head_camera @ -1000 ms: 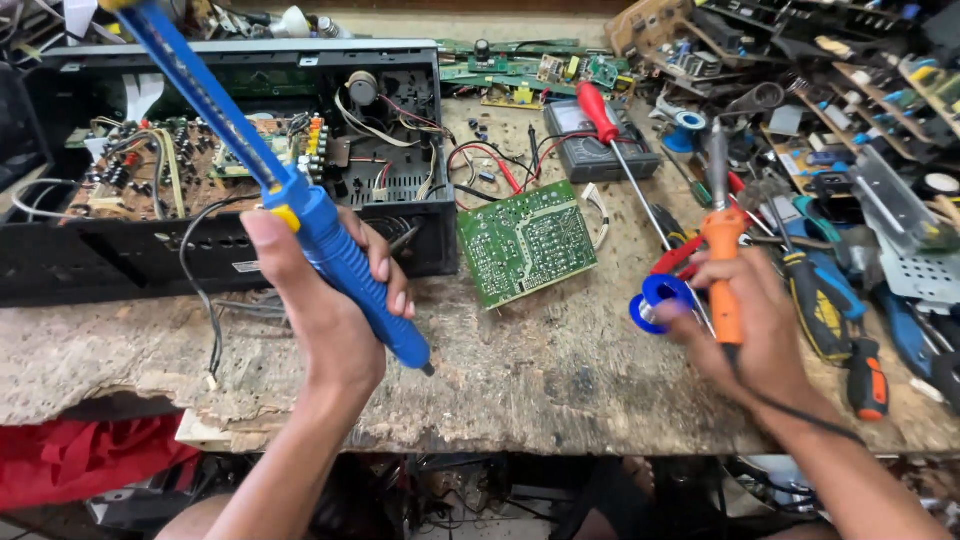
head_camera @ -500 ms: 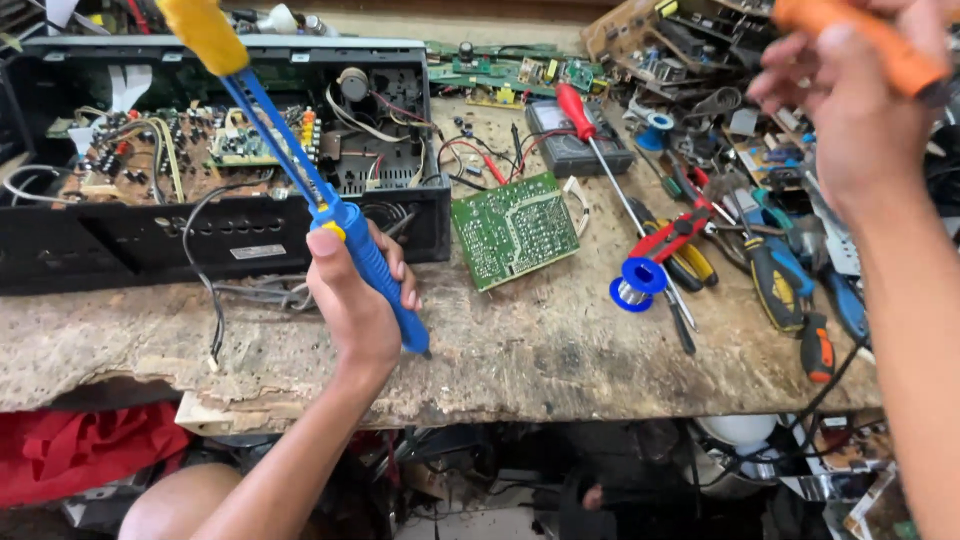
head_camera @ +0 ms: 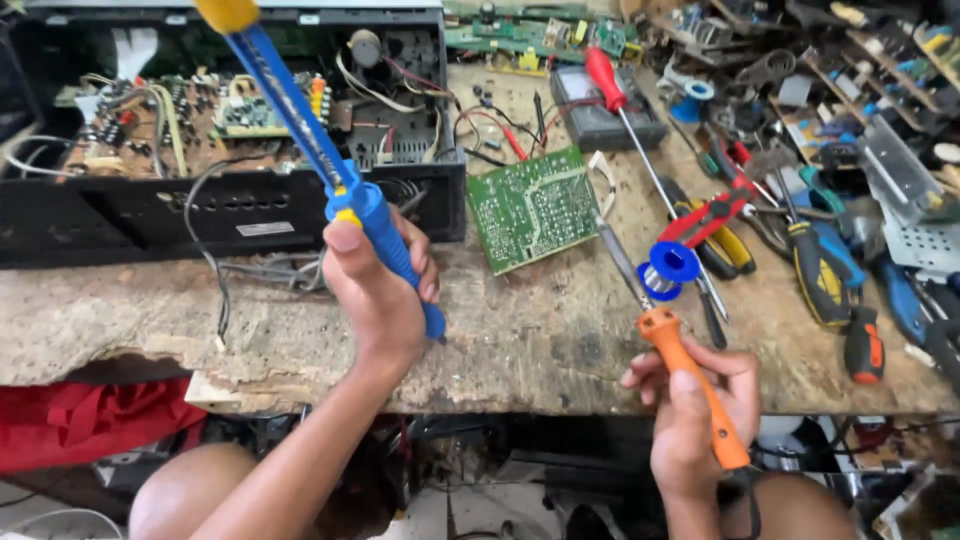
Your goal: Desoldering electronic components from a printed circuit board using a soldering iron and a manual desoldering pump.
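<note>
1. At the far left we see a red cloth [head_camera: 85,420] hanging below the table [head_camera: 140,320], whose worn front edge is chipped and uneven there.
2. An open black chassis [head_camera: 120,215] sits on the rear left of the table, its boards and wires exposed; its left end is cut off by the frame.
3. Our left hand [head_camera: 380,290] is clenched around the handle of a blue desoldering pump [head_camera: 320,165], held slanted above the chassis; its yellow top runs out of the upper frame.
4. A green circuit board [head_camera: 535,208] lies flat just right of the chassis, with bare tabletop in front of it down to the edge.
5. Our right hand [head_camera: 700,420] grips the orange soldering iron [head_camera: 690,385] at the table's front edge, its metal tip pointing up toward the board; the cord drops out of sight below.
6. A blue solder spool [head_camera: 672,265] lies just beside the iron's shaft.
7. Further right, a red-handled screwdriver [head_camera: 625,120] and piled pliers and tools crowd the table; many overlap and are hard to tell apart.
</note>
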